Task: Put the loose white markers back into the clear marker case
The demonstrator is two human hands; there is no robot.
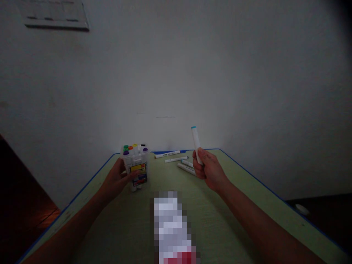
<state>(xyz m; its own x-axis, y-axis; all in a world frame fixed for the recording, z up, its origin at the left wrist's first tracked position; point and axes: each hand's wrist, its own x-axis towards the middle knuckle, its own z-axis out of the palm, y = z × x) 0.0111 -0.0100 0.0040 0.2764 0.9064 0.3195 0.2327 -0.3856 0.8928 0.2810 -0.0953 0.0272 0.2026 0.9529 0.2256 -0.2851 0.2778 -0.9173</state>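
The person's right hand (208, 167) pinches a white marker (196, 141) between thumb and curled fingers, its blue end pointing up, above the table. The left hand (117, 179) grips a clear plastic marker case (136, 160) from its left side, thumb across the yellow-and-blue label (142, 169); whether the case touches the table cannot be told. Green, orange, yellow, black and purple marker ends show at its top. Between the hands and beyond, four more white markers (167, 154) lie on the greenish, blue-edged table (162, 183), near the pale wall (170, 73).
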